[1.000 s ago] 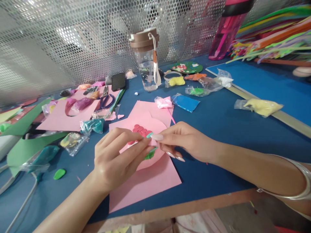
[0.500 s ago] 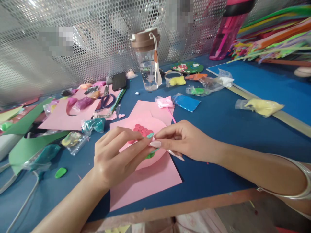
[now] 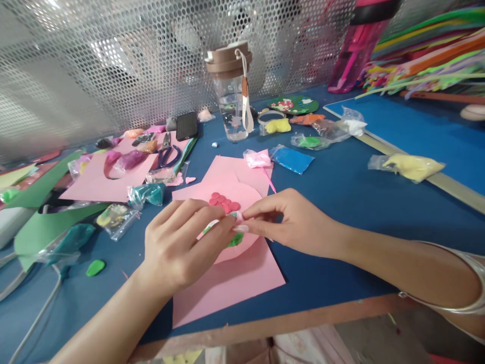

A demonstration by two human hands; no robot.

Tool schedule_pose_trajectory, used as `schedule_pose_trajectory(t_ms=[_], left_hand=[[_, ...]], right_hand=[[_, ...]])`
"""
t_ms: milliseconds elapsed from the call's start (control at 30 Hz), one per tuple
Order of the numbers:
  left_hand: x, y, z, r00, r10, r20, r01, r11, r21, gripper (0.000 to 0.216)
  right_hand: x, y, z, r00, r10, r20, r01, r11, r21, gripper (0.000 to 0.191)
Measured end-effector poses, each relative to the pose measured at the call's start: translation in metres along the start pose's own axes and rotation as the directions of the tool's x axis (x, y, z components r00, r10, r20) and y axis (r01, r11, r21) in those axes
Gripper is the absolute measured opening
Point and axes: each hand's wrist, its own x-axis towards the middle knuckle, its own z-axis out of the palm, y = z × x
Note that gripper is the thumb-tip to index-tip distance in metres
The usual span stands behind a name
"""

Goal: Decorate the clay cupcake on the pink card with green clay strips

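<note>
My left hand (image 3: 180, 245) and my right hand (image 3: 290, 217) meet at the fingertips above a pink paper cutout (image 3: 248, 194). Between the pinched fingers shows a small bit of pale pink clay (image 3: 238, 216), mostly covered by them. Flattened red clay discs (image 3: 223, 201) cluster on the cutout just behind my fingertips. Green clay pieces (image 3: 236, 239) lie on it below, partly hidden by my left hand. Under the cutout is a pink paper sheet (image 3: 227, 293). A bag of light pink clay (image 3: 258, 158) and a thin pink stick (image 3: 269, 181) rest at its upper right.
Behind stands a clear tumbler (image 3: 232, 101) with a brown lid. Scissors (image 3: 166, 151), a black phone (image 3: 187, 126) and bagged clays crowd the left. A blue clay packet (image 3: 292, 158), a yellow clay bag (image 3: 413, 167) and a blue board (image 3: 428, 131) lie right. Perforated metal (image 3: 113, 81) backs the table.
My left fingers have drawn back and curled slightly, baring more of the red discs and green pieces. The lower fingers of my right hand have tucked in. Both hands stay together at the fingertips.
</note>
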Motion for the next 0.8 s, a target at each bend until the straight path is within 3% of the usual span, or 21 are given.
schedule_pose_trajectory(t_ms=[133, 267, 333, 633, 800], left_hand=[[-0.0010, 0.0003, 0.0017, 0.999, 0.018, 0.039, -0.017, 0.999, -0.028, 0.010], [-0.0025, 0.0013, 0.0037, 0.990, 0.070, 0.120, -0.064, 0.996, -0.055, 0.004], [-0.0024, 0.0022, 0.0038, 0.988, 0.085, 0.131, -0.077, 0.995, -0.065, 0.004], [0.0000, 0.0021, 0.0009, 0.998, 0.029, 0.061, -0.025, 0.997, -0.076, 0.010], [-0.0012, 0.0014, 0.0032, 0.996, 0.029, 0.083, -0.013, 0.983, -0.184, 0.011]], right_hand=[[-0.0002, 0.0032, -0.0010, 0.998, -0.060, 0.037, 0.065, 0.983, -0.169, 0.023], [-0.0002, 0.0063, -0.0022, 0.983, -0.163, 0.086, 0.183, 0.903, -0.389, 0.029], [-0.0003, 0.0062, -0.0028, 0.981, -0.166, 0.101, 0.193, 0.887, -0.419, 0.028], [0.0015, 0.0030, -0.0059, 0.988, -0.013, 0.156, 0.029, 0.995, -0.098, 0.021], [0.0018, 0.0008, -0.0088, 0.972, 0.034, 0.234, -0.024, 0.999, -0.045, 0.019]])
